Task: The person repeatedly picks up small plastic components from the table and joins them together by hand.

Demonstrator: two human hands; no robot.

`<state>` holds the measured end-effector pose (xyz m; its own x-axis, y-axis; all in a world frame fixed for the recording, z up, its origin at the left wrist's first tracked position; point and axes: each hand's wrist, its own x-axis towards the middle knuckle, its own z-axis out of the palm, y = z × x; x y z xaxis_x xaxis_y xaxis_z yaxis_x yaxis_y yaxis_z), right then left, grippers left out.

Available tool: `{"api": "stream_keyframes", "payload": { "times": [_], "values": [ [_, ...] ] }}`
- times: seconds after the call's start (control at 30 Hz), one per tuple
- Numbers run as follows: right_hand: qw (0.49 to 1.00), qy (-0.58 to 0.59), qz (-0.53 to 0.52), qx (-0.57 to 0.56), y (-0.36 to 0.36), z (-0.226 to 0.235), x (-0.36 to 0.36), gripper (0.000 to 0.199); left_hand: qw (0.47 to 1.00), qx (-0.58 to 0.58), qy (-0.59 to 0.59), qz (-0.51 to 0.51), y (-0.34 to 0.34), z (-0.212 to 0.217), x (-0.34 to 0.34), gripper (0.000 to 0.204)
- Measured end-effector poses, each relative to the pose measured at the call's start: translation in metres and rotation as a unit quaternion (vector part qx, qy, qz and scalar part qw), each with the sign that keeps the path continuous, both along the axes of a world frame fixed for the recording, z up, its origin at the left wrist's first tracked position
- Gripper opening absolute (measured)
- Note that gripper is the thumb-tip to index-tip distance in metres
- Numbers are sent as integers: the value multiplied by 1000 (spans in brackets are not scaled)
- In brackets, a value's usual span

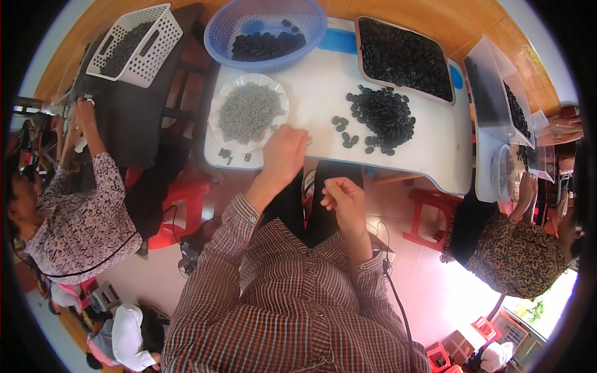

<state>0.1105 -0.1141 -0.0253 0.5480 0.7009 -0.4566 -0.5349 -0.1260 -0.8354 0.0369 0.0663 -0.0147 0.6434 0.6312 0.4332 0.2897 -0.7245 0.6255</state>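
Observation:
My left hand [286, 154] is closed at the table's near edge, just right of a white fluted plate [214, 121] heaped with small grey metal-looking pieces [249, 112]. A whitish speck shows by its fingertips; what it grips is too small to name. Over my lap, in front of the table, my right hand [346, 202] is closed with thumb and fingertips together, anything between them hidden. A pile of black oval pieces [382, 118] lies on the white table [311, 112], with several loose black ovals [341, 123] to its left. Several small metal bits [225, 155] lie below the plate.
A blue perforated basin [214, 43] and a rectangular tray [451, 90], both with black pieces, stand at the back. A white basket [163, 46] sits on a dark table left. People sit on both sides; red stools [429, 217] and a black cable [398, 292] are near me.

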Motion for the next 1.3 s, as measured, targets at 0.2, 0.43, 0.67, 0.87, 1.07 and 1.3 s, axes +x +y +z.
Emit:
{"api": "stream_keyframes", "payload": {
  "times": [0.2,0.43,0.67,0.87,1.07,1.3],
  "values": [
    [1000,11,-5,-1,-1,-3,1,17,999,30,26,6,-22,-12,7,9],
    [1000,12,-14,0,-2,0,3,17,995,81,66,6,-20,-13,12,8],
    [1000,2,-15,10,-5,-3,8,14,990,63,123,15,-20,-14,13,9],
    [915,-367,-149,-75,2,4,37,13,993,91,79,15,-19,-18,14,10],
    [788,-574,-140,-171,18,8,73,13,998,68,-6,6,-24,-13,16,15],
    [718,-638,-124,-247,33,-1,87,15,970,-229,-83,17,-28,-11,8,11]
  ]
}}
